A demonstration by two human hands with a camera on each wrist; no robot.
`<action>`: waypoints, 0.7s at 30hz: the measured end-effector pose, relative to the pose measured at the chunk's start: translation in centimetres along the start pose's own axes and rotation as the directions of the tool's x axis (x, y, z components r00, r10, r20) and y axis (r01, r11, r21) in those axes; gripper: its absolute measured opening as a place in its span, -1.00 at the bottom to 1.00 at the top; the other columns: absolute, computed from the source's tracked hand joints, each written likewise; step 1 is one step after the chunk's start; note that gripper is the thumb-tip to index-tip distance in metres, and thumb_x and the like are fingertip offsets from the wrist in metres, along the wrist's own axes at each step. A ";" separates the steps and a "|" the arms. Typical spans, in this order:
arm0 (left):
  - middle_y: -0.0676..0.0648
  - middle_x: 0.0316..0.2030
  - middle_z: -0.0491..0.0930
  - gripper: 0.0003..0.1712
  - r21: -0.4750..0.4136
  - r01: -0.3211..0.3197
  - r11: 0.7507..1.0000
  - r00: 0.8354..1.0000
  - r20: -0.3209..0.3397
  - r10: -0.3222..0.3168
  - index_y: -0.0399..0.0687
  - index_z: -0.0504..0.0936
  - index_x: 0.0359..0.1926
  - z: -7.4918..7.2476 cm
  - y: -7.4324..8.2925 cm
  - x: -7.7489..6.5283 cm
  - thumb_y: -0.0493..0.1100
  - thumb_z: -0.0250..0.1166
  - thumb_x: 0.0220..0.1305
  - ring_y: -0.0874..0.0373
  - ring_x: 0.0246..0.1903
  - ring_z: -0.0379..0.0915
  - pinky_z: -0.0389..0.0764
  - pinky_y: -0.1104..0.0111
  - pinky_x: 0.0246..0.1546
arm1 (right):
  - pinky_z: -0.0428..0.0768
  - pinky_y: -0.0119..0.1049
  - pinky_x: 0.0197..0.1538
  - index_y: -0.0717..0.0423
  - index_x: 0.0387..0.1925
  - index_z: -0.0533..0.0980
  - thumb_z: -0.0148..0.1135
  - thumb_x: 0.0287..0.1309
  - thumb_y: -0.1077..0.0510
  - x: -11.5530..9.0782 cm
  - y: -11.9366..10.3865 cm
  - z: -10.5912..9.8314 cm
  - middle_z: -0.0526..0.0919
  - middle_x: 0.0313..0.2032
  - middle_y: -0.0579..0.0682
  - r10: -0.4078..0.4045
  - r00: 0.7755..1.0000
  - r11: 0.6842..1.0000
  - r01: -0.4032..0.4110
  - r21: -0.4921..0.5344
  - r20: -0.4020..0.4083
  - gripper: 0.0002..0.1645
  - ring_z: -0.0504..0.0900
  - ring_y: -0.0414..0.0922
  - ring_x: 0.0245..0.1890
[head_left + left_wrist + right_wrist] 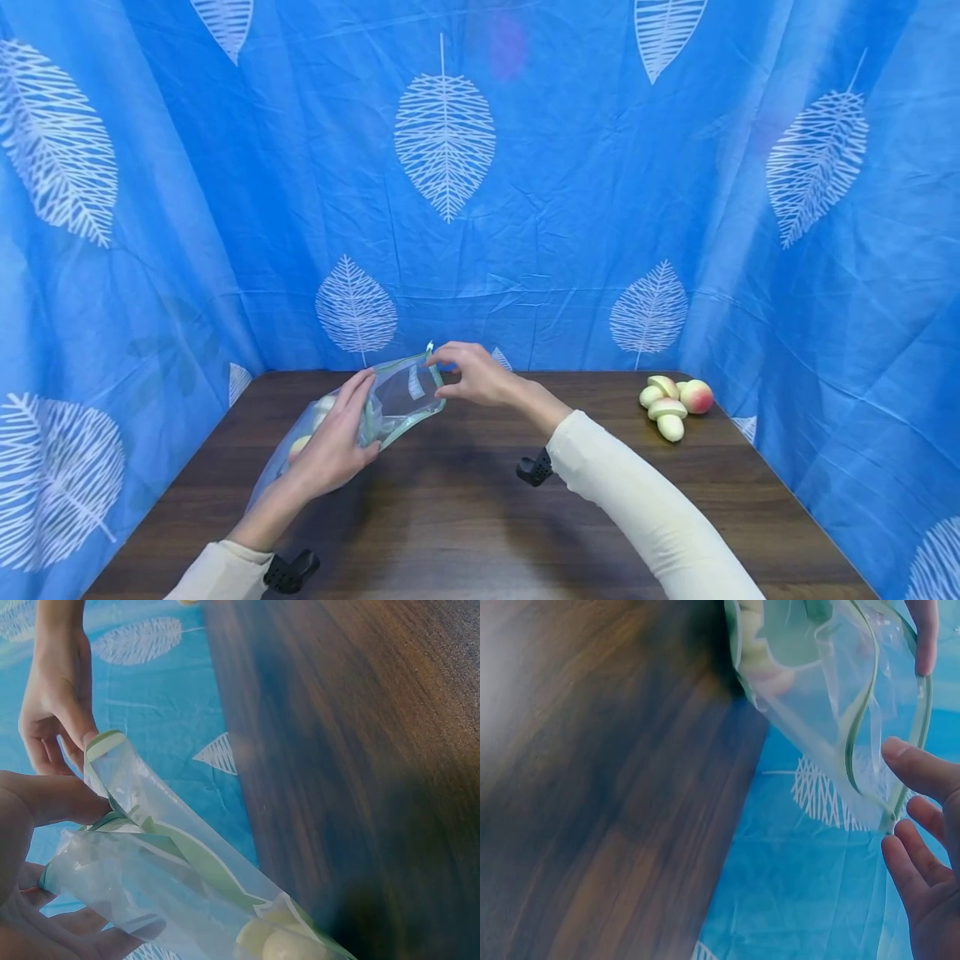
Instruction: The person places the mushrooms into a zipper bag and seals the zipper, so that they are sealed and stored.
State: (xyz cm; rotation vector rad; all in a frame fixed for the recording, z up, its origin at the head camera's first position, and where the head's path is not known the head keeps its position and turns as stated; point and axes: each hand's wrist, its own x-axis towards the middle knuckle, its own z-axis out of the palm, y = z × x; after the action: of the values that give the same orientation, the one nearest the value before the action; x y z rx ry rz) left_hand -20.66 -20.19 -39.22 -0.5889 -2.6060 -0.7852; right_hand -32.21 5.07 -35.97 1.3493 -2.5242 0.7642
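Observation:
A clear zip bag [393, 392] with pale green edging is held in the air over the left part of the table, its mouth toward the right. Inside its lower end show pale yellowish pieces [292, 941], partly hidden by the film and my hand. My left hand [341, 437] grips the bag near its mouth, thumb on the near side and fingers over the top. At the mouth's far corner, my right hand [476, 373] has its curled fingers and thumb at the green-edged rim [855, 727], holding that corner.
On the right of the brown wooden table [480, 533] lies a small cluster of mushroom-shaped pieces [667, 408] beside a pink-and-cream peach [697, 397]. A blue curtain [555, 208] with white leaf prints surrounds the table at the back and sides.

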 end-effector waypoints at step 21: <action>-0.30 0.54 0.00 0.18 -0.018 0.033 0.999 0.999 0.013 -0.033 -0.36 0.10 0.56 0.1 0.1 -0.1 -0.39 0.61 0.01 -0.30 0.44 0.09 0.41 -0.21 0.24 | 0.65 -0.08 0.10 0.17 0.14 0.64 0.57 0.12 0.21 -4.5 2.4 -3.4 0.68 0.09 0.06 0.086 0.993 0.996 -0.087 -0.008 -0.082 -0.47 0.65 0.01 0.05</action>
State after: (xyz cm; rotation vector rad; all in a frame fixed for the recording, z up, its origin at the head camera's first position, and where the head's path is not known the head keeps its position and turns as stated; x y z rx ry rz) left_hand -20.51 -20.13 -39.30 -0.5596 -2.6290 -0.8191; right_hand -31.86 11.18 -35.65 1.1873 -2.5327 0.8032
